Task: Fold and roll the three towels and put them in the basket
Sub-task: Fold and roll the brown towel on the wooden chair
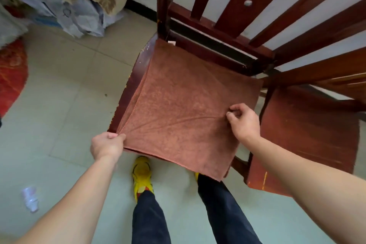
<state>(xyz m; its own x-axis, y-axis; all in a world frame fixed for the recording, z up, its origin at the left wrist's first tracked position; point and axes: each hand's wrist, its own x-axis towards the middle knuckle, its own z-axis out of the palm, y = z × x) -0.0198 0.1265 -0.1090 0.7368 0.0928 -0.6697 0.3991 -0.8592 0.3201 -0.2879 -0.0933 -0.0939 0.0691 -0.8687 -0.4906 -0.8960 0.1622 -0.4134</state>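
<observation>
- My left hand (108, 145) pinches the near left corner of the towel (178, 109), thumb on top and fingers curled under the edge.
- My right hand (242, 123) nips a small fold of the cloth between thumb and forefinger, close to the towel's right edge, the other fingers curled in.
- Creases run across the cloth between my two hands.
- The towel is rust-brown and lies spread flat over the seat of a dark wooden chair (130, 87).
- Its near right corner hangs past the front of the seat, above my feet.
- A small white tag (172, 42) shows at the towel's far corner, by the chair back.
- A second wooden seat (305, 134) stands just beside it on my right.
- My yellow shoe (141, 176) is on the pale tiled floor (65, 105) below the towel.
- A red rug (11, 73) lies at the left, and a crumpled bit of plastic (29, 198) near my left arm.
</observation>
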